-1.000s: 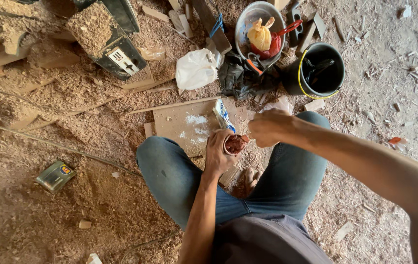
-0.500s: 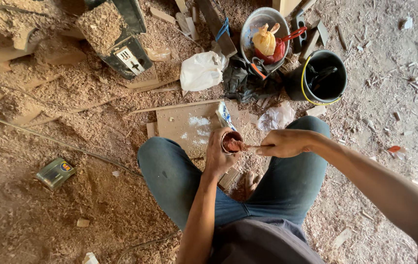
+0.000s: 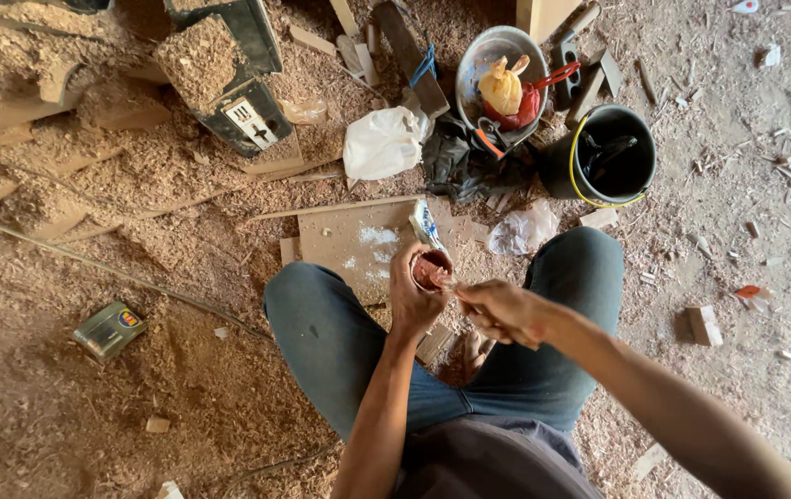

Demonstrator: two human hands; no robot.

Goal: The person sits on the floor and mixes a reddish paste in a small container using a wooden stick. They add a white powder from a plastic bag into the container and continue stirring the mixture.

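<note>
Down on the sawdust-covered floor (image 3: 91, 407), a person in blue jeans sits with knees spread, both bare hands meeting between them. The left hand (image 3: 411, 294) is curled around a small round container (image 3: 432, 270) with reddish-brown contents, holding it up just in front of the knees. The right hand (image 3: 499, 310) is closed in a pinch on something thin whose tip reaches the container's rim; I cannot tell what the thin thing is, as the fingers hide most of it.

Just beyond the hands lies a flat wooden board (image 3: 349, 245) with pale smears on it, and a small printed packet (image 3: 424, 225) stands at its right edge, right behind the container. A crumpled clear plastic bag (image 3: 523, 229) lies beside the right knee. Farther off sit a white bag (image 3: 383, 142), a dark cloth (image 3: 465, 166), a black bucket (image 3: 604, 153) with a yellow rim, and a metal bowl (image 3: 497, 51) holding a yellow bag and a red tool. To the left, well apart, a flat tin (image 3: 109, 329) lies in the shavings.
</note>
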